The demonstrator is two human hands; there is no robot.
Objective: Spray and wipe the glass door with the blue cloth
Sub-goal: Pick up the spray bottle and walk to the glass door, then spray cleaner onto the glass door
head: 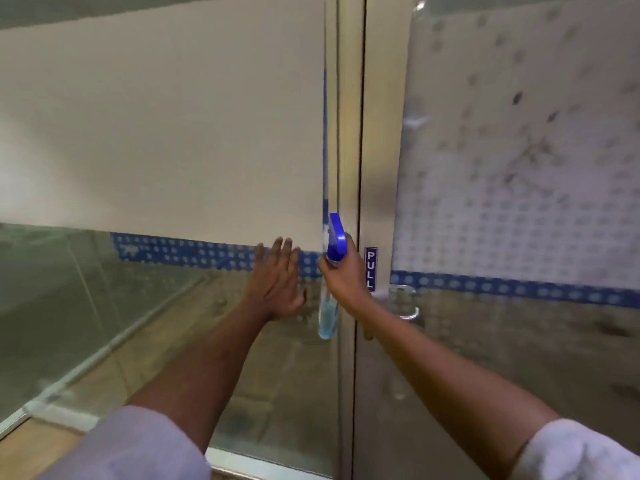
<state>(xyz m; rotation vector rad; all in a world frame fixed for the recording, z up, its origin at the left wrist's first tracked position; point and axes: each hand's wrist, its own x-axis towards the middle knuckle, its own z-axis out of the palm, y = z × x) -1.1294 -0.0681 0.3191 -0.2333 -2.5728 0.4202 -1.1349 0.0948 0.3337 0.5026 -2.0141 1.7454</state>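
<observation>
My right hand grips the neck of a spray bottle with a blue trigger head and pale blue liquid in its clear body, held upright in front of the metal door frame. My left hand is raised with straight fingers, flat against or very near the glass pane left of the frame. The glass door on the right has a frosted dotted film and a blue dotted band. No blue cloth shows in view.
A blue "PULL" sign sits on the door stile, with a metal handle just right of it. The left pane carries an opaque beige upper panel above a blue dotted strip. Through the glass a floor and ledge are visible.
</observation>
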